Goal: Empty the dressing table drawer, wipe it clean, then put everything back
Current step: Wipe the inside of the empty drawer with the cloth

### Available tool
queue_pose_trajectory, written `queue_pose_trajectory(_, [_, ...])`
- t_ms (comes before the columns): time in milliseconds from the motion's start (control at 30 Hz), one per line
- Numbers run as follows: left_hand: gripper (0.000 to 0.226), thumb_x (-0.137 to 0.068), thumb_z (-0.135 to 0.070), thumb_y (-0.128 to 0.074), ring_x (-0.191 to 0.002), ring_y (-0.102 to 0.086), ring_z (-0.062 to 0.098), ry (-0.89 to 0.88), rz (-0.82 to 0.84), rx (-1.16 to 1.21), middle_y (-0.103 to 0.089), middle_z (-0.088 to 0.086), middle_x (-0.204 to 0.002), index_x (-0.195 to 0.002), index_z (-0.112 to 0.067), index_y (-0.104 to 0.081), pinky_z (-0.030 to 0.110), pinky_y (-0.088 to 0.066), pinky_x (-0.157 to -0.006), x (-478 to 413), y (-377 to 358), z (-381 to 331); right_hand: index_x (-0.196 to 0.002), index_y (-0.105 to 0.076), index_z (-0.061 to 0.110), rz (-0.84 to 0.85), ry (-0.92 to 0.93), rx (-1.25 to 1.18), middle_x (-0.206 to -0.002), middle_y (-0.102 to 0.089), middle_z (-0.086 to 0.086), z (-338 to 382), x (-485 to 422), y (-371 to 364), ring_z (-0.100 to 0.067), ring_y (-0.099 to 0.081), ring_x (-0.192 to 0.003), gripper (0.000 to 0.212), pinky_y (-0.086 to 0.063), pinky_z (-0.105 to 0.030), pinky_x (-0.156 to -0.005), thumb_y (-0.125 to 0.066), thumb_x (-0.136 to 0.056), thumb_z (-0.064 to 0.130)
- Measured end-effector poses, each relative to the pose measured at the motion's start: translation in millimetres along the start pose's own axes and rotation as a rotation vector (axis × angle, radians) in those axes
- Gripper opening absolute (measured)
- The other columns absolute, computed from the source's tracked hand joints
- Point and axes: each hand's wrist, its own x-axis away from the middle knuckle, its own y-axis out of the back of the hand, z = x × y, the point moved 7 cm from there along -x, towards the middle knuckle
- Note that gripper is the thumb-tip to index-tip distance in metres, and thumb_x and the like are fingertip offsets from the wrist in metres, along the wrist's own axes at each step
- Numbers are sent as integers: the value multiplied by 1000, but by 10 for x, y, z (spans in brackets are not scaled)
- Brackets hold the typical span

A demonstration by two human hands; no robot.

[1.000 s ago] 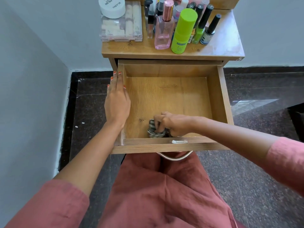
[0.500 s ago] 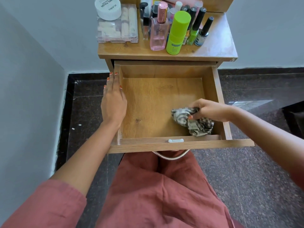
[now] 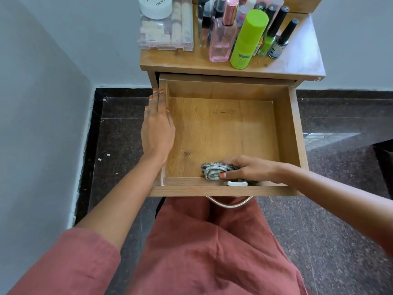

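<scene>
Right hand [image 3: 253,170] has a crumpled checked cloth [image 3: 214,170] bunched up in its fingers, pressed on the drawer [image 3: 223,133] floor right by the front wall. Left hand [image 3: 157,130] lies flat, fingers straight, along the left rim. Bottles [image 3: 247,39] and a clear box [image 3: 165,33] sit up on the surface [image 3: 297,58].

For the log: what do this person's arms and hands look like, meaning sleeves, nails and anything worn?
The left hand and right hand both have orange-painted nails. No ring, watch or bracelet shows. The forearms are bare. The left sleeve is loose terracotta-pink fabric ending near the elbow.
</scene>
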Motion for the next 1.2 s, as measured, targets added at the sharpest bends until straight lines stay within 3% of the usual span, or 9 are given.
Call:
queue_pose_trajectory(167, [45, -99, -13, -27, -141, -21, 25, 10, 7, -9, -19, 8, -154, -144, -10, -24, 40, -30, -113, 2, 16, -10, -119, -53, 11, 11, 114, 126, -103, -60, -1, 431, -323, -186, -6, -52, -85, 26, -39, -10, -71, -46, -95, 19])
queue_pose_trajectory(333, [45, -99, -13, -26, -142, -20, 25, 1, 6, -16, -19, 8, -154, -144, -9, -23, 40, -28, -114, -2, 14, -22, -112, -54, 0, -25, 201, 198, -111, -60, -15, 772, -602, -325, -25, -55, -99, 25, -42, -33, -87, -47, -95, 17])
queue_pose_trajectory(400, [45, -99, -12, -26, -142, -20, 25, -1, 7, -6, -20, 9, -154, -144, -9, -24, 40, -28, -114, -6, 7, -18, -112, -54, 1, -34, 207, 186, -114, -58, -13, 780, -606, -320, -24, -54, -103, 25, -40, -31, -89, -47, -95, 17])
queue_pose_trajectory(567, [45, -99, -12, -27, -141, -22, 24, -3, -4, 12, -21, 8, -154, -144, -10, -25, 39, -28, -114, 7, 13, -17, -101, -54, 13, 34, 186, 146, -82, -53, 10, 582, -460, -244, -1, -50, -73, 9, -39, -11, -65, -49, -93, 13])
queue_pose_trajectory(667, [45, -99, -13, -27, -142, -21, 23, -5, -2, 20, -21, 8, -154, -144, -10, -25, 38, -26, -115, 1, 3, 0, -105, -54, 13, 72, 120, 127, -81, -54, 13, 373, -289, -99, 2, -51, -71, 13, -40, -2, -61, -50, -93, 13])
queue_pose_trajectory(800, [45, -99, -12, -27, -141, -22, 25, 3, -1, 26, -21, 8, -154, -144, -10, -25, 41, -30, -113, 5, 10, -3, -100, -56, 17, 104, 54, 97, -88, -60, 4, 175, -170, -3, -9, -57, -79, 8, -45, -13, -66, -52, -93, 17])
queue_pose_trajectory(933, [45, -99, -12, -27, -141, -23, 24, 0, -1, 14, -21, 8, -153, -144, -10, -25, 41, -30, -113, 4, -2, -10, -109, -55, 13, 86, 115, 182, -88, -57, 6, 407, -330, -119, -5, -53, -74, 17, -43, -12, -64, -48, -94, 12])
queue_pose_trajectory(1100, [45, -99, -13, -27, -140, -23, 27, 1, -1, 9, -22, 8, -153, -144, -10, -26, 43, -33, -111, 3, 12, -14, -118, -51, 10, 61, 219, 284, -107, -56, -3, 761, -632, -307, -16, -53, -96, 25, -41, -26, -83, -46, -94, 15])
queue_pose_trajectory(1200, [45, -99, -14, -27, -141, -23, 26, 6, 7, 9, -21, 8, -154, -144, -10, -26, 43, -32, -112, 3, 17, -12, -107, -52, 14, 75, 207, 205, -91, -54, 8, 672, -596, -306, -7, -52, -84, 14, -41, -13, -75, -45, -95, 14])
